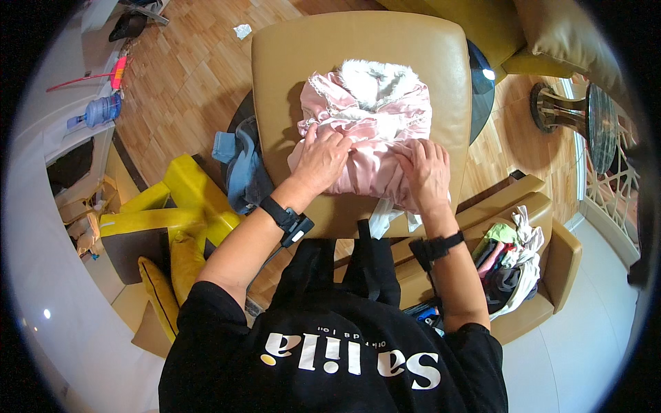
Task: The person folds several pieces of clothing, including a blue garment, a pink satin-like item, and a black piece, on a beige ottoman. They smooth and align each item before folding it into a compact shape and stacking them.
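A pink satin garment with lace-like trim and a white fluffy collar lies bunched up on a tan leather ottoman. My left hand rests on its left side, with the fingers bent into the ruffled cloth near the middle. On the right side, my right hand has its fingers curled on the fabric, the thumb against a fold. White fabric strips hang from the garment's near edge, over the ottoman's front. Both wrists wear black straps.
Blue denim clothing lies beside the ottoman's left edge. A yellow chair stands at the left. Several garments are heaped on a tan sofa at the right. A round-topped side table stands at the far right.
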Available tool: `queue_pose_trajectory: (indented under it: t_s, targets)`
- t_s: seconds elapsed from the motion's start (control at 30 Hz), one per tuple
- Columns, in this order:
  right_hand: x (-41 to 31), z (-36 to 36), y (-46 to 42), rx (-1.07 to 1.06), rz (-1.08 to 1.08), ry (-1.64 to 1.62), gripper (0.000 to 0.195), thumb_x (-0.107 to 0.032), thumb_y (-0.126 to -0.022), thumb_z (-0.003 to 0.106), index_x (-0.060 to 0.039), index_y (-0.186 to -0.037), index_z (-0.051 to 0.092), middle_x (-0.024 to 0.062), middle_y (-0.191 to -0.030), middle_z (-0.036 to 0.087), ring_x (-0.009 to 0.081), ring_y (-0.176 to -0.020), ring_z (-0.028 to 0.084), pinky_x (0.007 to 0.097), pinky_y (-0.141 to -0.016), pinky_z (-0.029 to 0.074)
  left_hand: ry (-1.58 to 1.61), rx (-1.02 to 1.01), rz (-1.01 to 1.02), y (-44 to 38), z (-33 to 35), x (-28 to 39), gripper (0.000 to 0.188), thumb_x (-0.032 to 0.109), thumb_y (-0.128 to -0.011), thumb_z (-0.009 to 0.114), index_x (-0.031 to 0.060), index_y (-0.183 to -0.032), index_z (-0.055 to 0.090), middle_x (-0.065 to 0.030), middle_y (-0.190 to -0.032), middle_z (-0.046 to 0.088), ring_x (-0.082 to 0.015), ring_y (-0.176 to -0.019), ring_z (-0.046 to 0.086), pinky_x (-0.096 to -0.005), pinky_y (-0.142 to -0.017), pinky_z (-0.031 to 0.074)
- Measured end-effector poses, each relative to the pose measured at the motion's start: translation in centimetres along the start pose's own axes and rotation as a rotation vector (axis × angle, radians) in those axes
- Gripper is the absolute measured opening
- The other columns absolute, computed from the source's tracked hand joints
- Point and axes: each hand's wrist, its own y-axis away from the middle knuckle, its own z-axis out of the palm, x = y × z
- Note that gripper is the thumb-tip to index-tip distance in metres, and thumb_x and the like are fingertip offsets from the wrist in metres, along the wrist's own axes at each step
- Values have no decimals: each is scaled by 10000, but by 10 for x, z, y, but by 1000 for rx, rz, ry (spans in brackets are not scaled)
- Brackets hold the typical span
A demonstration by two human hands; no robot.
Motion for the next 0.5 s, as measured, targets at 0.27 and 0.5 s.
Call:
queue_pose_trajectory:
  t_s: [0.27,0.5]
  targets:
    - [3,32,44,-139,-115,6,916,-587,-846,737,-115,-1571,437,146,-1623,404,330,-1524,333,533,-1259,216,-142,208,-3,-20,24,-25,201,186,-957,656,97,-1137,661,-81,-1154,601,-268,-1221,549,-558,-1181,332]
    - [31,51,12,-205,-137,-44,991,-646,-817,712,-164,-1613,372,110,-1653,377,304,-1536,323,510,-1272,218,-154,290,273,21,19,21,520,299,-901,748,69,-1347,608,-131,-1456,520,-302,-1452,419,-600,-1272,200]
